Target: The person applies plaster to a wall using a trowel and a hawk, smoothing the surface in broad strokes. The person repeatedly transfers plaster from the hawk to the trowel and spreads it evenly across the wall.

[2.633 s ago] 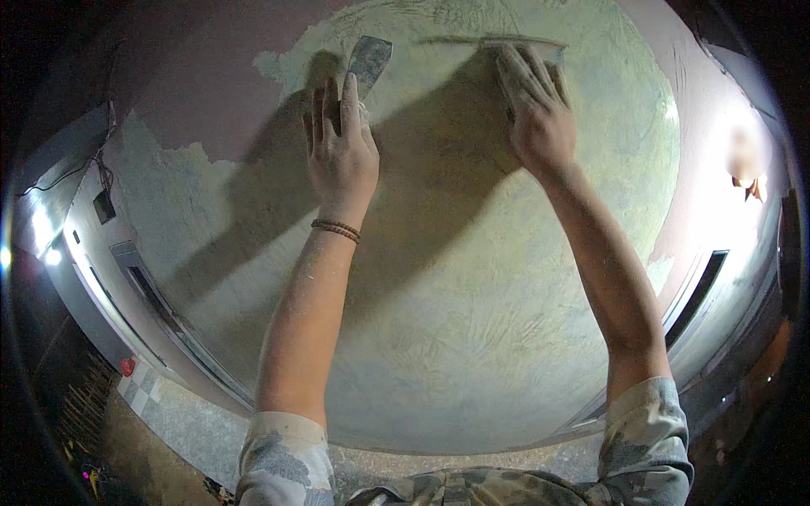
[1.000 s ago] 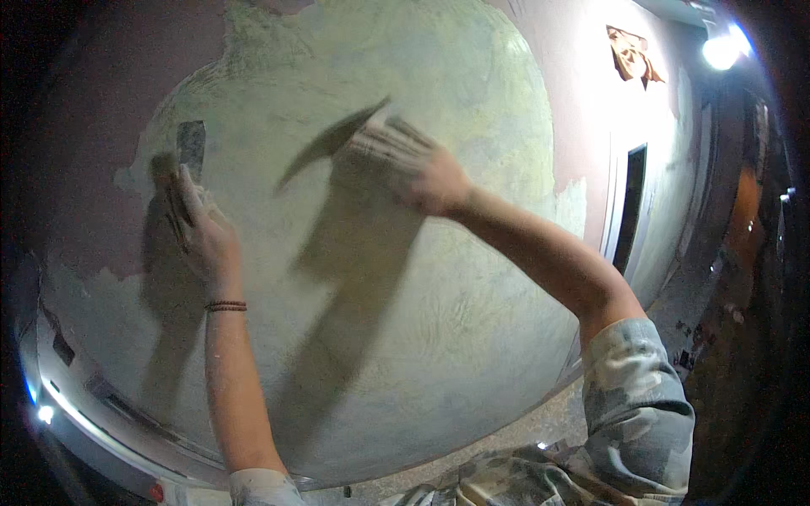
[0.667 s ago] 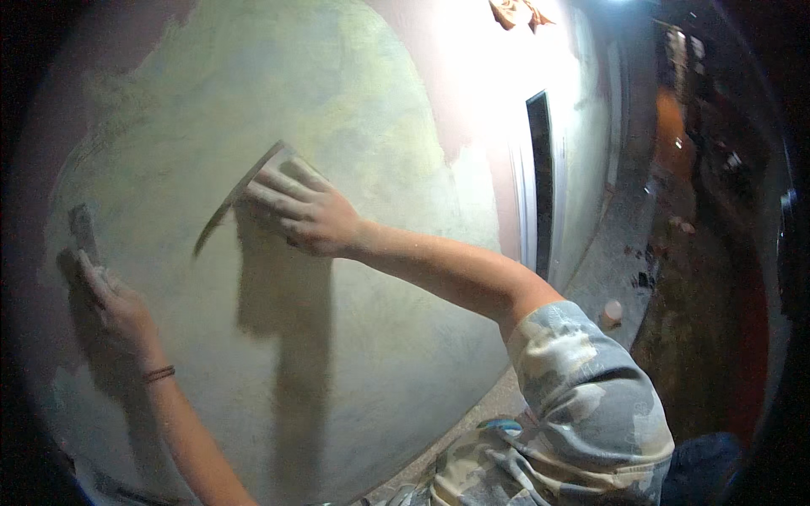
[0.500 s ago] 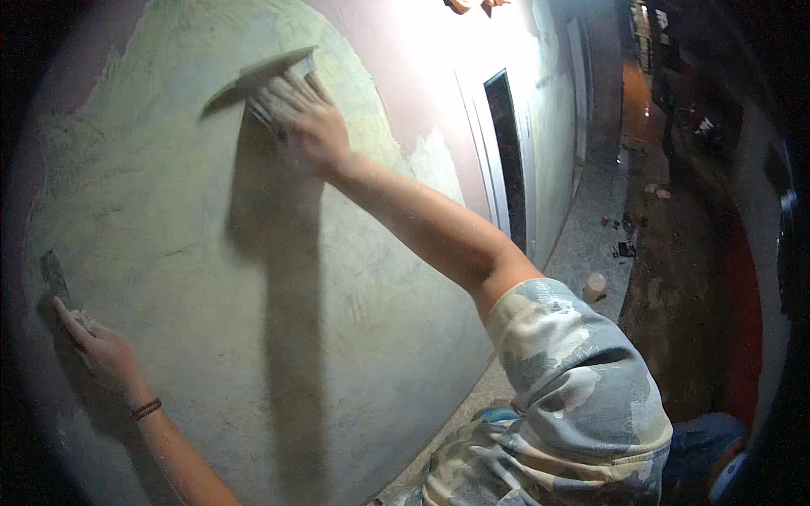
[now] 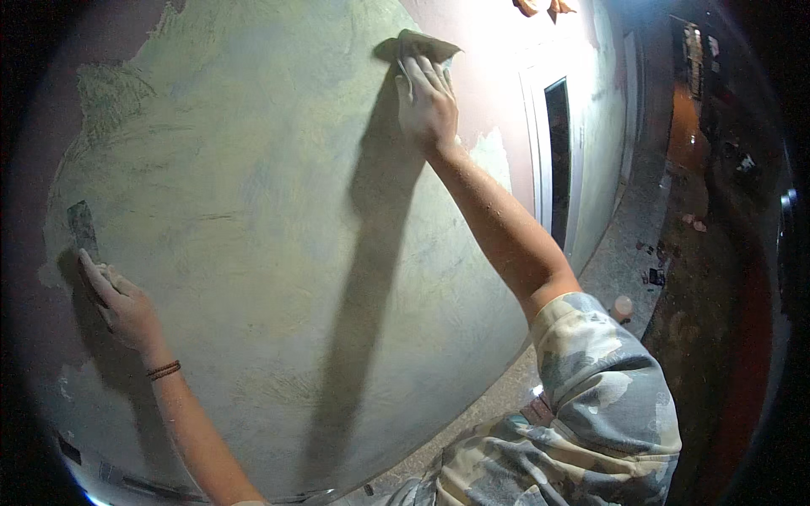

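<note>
My left hand (image 5: 121,305) is at the lower left by the wall, closed on a small putty knife (image 5: 83,226) whose grey blade points up. My right hand (image 5: 429,101) is high on the wall near the patch's right border, dusted pale, gripping a wide scraper (image 5: 432,44) that it holds against the surface, its blade partly hidden by shadow and fingers. The wall's large pale green-grey plastered patch (image 5: 236,253) has ragged edges against dusty pink paint (image 5: 51,169). My forearms cast long shadows on it.
A pale-framed narrow opening (image 5: 555,160) is in the wall on the right, with a brown crumpled object (image 5: 540,8) above in bright glare. A concrete ledge (image 5: 629,236) runs along the wall's foot with small scattered items and a light-coloured cup (image 5: 623,307). Dark ground (image 5: 692,320) lies at far right.
My right hand has swept upward and rightward with the scraper from mid-wall. My left hand stays on the putty knife at the left. The view has swung toward the right compared with the oldest frame.
</note>
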A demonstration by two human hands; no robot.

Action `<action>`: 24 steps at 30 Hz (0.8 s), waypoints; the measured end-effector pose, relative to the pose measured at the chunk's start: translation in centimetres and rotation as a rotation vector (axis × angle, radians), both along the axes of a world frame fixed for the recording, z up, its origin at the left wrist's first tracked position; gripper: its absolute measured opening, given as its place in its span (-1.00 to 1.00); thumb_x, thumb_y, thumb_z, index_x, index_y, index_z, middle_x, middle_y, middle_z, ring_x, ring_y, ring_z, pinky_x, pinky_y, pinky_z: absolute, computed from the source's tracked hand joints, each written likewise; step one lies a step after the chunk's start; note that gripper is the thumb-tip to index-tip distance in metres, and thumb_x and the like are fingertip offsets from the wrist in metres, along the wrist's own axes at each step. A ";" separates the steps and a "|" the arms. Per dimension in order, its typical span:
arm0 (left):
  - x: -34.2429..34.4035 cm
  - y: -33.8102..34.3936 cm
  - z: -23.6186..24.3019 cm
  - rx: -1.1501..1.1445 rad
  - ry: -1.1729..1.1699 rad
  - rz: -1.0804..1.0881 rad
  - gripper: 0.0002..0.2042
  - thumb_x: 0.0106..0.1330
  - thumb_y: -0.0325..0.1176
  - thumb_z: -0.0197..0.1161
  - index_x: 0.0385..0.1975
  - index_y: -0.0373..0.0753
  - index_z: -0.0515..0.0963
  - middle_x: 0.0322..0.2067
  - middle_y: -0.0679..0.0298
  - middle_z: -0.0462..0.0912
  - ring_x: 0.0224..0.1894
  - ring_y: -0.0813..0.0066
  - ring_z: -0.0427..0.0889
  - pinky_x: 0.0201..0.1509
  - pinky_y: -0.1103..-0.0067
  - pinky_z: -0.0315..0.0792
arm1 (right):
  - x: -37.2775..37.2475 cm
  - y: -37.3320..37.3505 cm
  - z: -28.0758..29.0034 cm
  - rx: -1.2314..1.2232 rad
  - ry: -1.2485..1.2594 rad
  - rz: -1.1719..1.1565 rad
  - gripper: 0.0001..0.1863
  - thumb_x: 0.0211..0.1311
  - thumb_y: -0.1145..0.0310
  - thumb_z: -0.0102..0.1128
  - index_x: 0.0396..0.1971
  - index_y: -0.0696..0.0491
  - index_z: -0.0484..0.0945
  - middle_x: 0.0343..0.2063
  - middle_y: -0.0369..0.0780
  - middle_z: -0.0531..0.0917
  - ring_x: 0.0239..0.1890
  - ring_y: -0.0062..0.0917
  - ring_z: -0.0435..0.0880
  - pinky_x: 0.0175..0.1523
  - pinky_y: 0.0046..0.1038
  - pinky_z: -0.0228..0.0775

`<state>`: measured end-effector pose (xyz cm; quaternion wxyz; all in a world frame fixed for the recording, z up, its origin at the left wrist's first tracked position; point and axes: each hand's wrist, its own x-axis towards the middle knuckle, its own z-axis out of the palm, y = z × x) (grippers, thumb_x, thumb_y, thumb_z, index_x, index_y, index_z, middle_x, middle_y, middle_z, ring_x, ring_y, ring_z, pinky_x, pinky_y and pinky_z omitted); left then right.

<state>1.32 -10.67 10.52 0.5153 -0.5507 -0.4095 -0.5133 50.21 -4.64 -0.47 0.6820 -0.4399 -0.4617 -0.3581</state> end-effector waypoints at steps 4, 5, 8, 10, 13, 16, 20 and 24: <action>0.6 -0.4 0.0 0.033 -0.035 0.049 -0.52 0.61 -0.33 -0.06 0.50 0.01 0.19 0.16 0.07 0.60 0.02 0.17 0.72 0.00 0.31 0.67 | -6.0 -3.2 -3.8 0.007 -0.323 -0.014 -0.54 0.27 0.38 0.18 0.20 -0.10 0.58 0.28 -0.22 0.57 0.43 -0.33 0.41 0.59 -0.01 0.04; 0.7 -0.3 -0.1 0.068 0.007 0.071 -0.52 0.60 -0.35 -0.05 0.50 0.01 0.19 0.16 0.08 0.60 0.01 0.17 0.72 -0.01 0.31 0.67 | -7.9 -4.0 -6.0 0.011 -0.525 -0.136 -0.50 0.20 0.32 0.25 0.19 -0.14 0.59 0.29 -0.27 0.56 0.47 -0.36 0.35 0.61 0.02 0.00; 0.7 -0.3 -0.2 -0.006 -0.075 0.081 -0.50 0.59 -0.38 -0.04 0.50 -0.02 0.18 0.14 0.10 0.61 0.00 0.18 0.71 -0.01 0.32 0.66 | -7.2 -3.1 -9.5 -0.164 -0.580 0.253 -0.45 0.15 0.30 0.26 0.22 -0.11 0.56 0.35 -0.28 0.48 0.52 -0.40 0.24 0.65 -0.04 -0.11; 0.7 -0.4 -0.2 -0.030 -0.060 0.008 -0.49 0.59 -0.39 -0.04 0.51 0.00 0.16 0.10 0.12 0.61 0.00 0.19 0.70 0.01 0.31 0.63 | -3.8 -0.9 -9.0 -0.046 -0.498 0.219 -0.44 0.16 0.34 0.24 0.23 -0.10 0.55 0.40 -0.26 0.42 0.54 -0.43 0.19 0.65 -0.11 -0.08; 1.1 -1.0 -0.2 -0.072 -0.106 0.021 -0.49 0.60 -0.37 -0.05 0.52 0.01 0.14 0.05 0.15 0.60 0.02 0.20 0.66 0.05 0.29 0.58 | -0.3 0.8 -5.7 0.002 0.051 0.015 -0.65 0.38 0.36 0.16 0.11 0.07 0.64 0.17 0.00 0.63 0.32 -0.08 0.52 0.49 0.03 0.19; 2.8 -1.8 -0.6 -0.142 -0.154 0.033 -0.49 0.61 -0.34 -0.06 0.53 0.01 0.11 0.03 0.16 0.59 0.05 0.20 0.63 0.10 0.27 0.54 | -3.2 -1.5 -5.6 -0.074 -0.022 0.003 -0.61 0.28 0.36 0.20 0.10 0.08 0.63 0.18 0.01 0.61 0.31 -0.08 0.53 0.49 0.01 0.18; 6.6 -1.7 -1.5 -0.292 -0.162 -0.122 -0.50 0.62 -0.28 -0.06 0.52 -0.02 0.15 0.15 0.09 0.56 0.13 0.13 0.60 0.17 0.24 0.51 | -7.6 -4.7 -9.6 -0.181 -0.349 0.119 -0.64 0.32 0.33 0.19 0.10 -0.03 0.67 0.08 -0.14 0.70 0.30 -0.24 0.57 0.53 0.00 0.13; 9.3 -1.0 -1.7 -0.101 0.143 0.052 -0.50 0.61 -0.26 -0.04 0.50 -0.09 0.18 0.29 -0.02 0.47 0.23 0.05 0.55 0.25 0.23 0.49 | -3.8 -2.0 -10.7 -0.074 -0.258 0.166 -0.63 0.32 0.33 0.17 0.11 -0.02 0.66 0.12 -0.07 0.67 0.31 -0.19 0.55 0.56 0.00 0.07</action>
